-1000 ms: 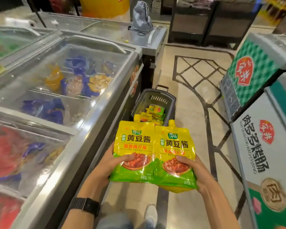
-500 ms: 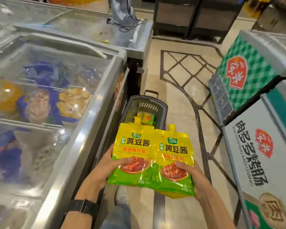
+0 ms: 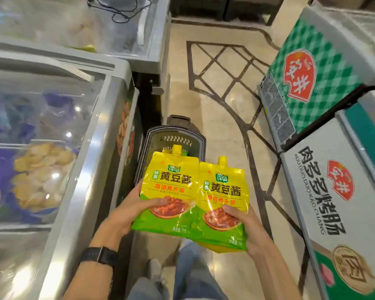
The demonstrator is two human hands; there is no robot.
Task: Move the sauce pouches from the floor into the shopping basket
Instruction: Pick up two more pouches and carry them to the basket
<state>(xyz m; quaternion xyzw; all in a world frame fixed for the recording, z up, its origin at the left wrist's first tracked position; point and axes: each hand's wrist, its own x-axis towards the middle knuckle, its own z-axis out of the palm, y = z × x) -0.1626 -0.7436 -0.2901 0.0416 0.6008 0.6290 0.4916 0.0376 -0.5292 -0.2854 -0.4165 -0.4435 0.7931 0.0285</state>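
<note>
Two yellow-and-green sauce pouches are held side by side in front of me, spouts up. My left hand (image 3: 128,213) grips the left pouch (image 3: 171,182) at its lower edge, thumb across the front. My right hand (image 3: 247,230) grips the right pouch (image 3: 223,195) the same way; another yellow pouch edge shows under it. The dark grey shopping basket (image 3: 199,144) stands on the floor just beyond and below the pouches, which hide most of its inside. A bit of green and yellow packaging shows inside it behind the left spout.
A glass-topped chest freezer (image 3: 52,148) runs along the left, close beside the basket. Two more freezers, one green-checked (image 3: 316,72) and one white (image 3: 338,191), line the right. Tiled floor (image 3: 225,83) lies between them. My leg and shoe (image 3: 156,269) are below.
I have stepped closer to the basket and look down more steeply. The pouches now cover more of the basket's opening. Both hands keep the same hold.
</note>
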